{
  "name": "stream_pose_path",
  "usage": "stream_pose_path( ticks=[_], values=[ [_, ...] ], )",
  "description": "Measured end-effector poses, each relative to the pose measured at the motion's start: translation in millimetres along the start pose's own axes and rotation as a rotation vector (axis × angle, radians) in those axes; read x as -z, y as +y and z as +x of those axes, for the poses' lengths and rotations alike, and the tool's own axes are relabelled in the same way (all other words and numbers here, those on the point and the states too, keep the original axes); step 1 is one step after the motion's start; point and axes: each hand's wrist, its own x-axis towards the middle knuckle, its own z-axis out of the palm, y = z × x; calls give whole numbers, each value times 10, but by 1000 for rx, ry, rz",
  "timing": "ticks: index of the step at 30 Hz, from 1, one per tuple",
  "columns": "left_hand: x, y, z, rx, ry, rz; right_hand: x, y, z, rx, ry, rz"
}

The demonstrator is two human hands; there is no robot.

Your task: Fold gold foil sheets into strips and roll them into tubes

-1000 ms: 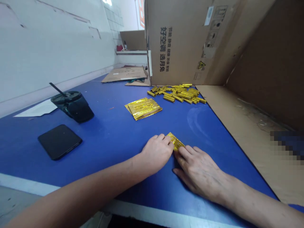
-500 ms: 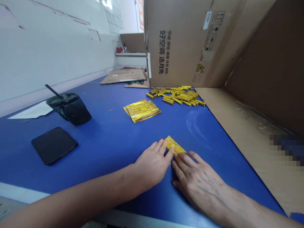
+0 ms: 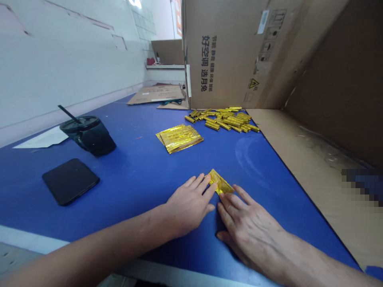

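Observation:
A small piece of gold foil (image 3: 220, 182) lies flat on the blue tabletop (image 3: 143, 175). My left hand (image 3: 193, 203) rests palm down with its fingers stretched out, the fingertips on the foil's left end. At the foil's near right edge, the fingertips of my right hand (image 3: 247, 221) press down, fingers extended and flat. Farther off sits a short stack of flat gold foil sheets (image 3: 181, 138). Beyond it, by the cardboard, is a heap of several rolled gold foil tubes (image 3: 230, 118).
A dark cup with a straw (image 3: 89, 134) stands at the left, with a black flat square object (image 3: 71, 181) in front of it. A large cardboard box (image 3: 230, 56) rises behind the tubes. Cardboard (image 3: 302, 151) runs along the table's right edge.
My left hand has shifted slightly left, and its thumb now sticks out toward my right hand. My right hand stays nearly in place at the foil.

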Motion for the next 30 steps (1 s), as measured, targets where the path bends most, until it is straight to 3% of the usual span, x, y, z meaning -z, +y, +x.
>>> stream_pose_path(
  ticks=[7,10,12,16,22,27,30],
  values=[
    [99,-167,126,-14,-48,-197,111,1,6,9,-98,272],
    [89,-221,192,-12,-16,-324,125,16,12,27,-140,356],
    [72,-211,220,55,57,-353,131,22,21,29,-156,373],
    [93,-144,269,359,169,-249,148,20,49,37,-189,370],
    [187,-125,381,430,8,-284,160,15,37,39,-205,364],
    [173,-121,411,466,11,-347,137,36,14,42,-194,356],
    [185,-107,411,489,-43,-383,144,34,14,45,-196,362]
  ],
)
